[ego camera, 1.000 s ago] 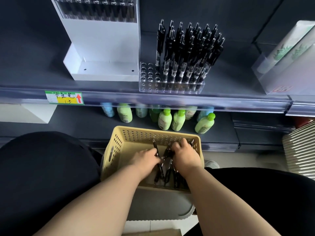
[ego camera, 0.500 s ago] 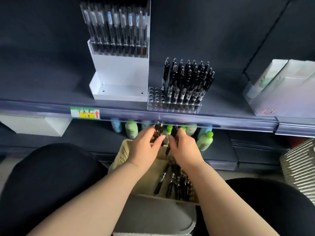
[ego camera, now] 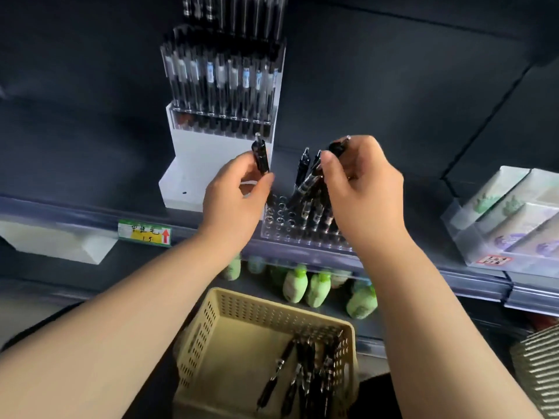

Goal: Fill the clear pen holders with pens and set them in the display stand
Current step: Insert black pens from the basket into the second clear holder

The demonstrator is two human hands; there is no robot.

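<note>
**Both hands up at the shelf, pens in each**

Far left on the shelf edge sat a yellow-and-green price label (ego camera: 144, 232). Next along stood the white display stand (ego camera: 193, 164), with a full row of pens in its upper tier. In front of it was the left hand (ego camera: 233, 201), its thumb and fingers (ego camera: 266, 181) pinching one black pen (ego camera: 261, 157) upright. Just right of the stand, on the same shelf, was the clear pen holder (ego camera: 279, 220): its left holes were bare, and pens stood in the right part. Over it hung the right hand (ego camera: 363, 189), fingers curled round a small bunch of black pens (ego camera: 337, 148). Below, green bottles (ego camera: 295, 285) lined the lower shelf, and a yellow basket (ego camera: 211, 328) held loose pens (ego camera: 302, 379) on its right side.
</note>
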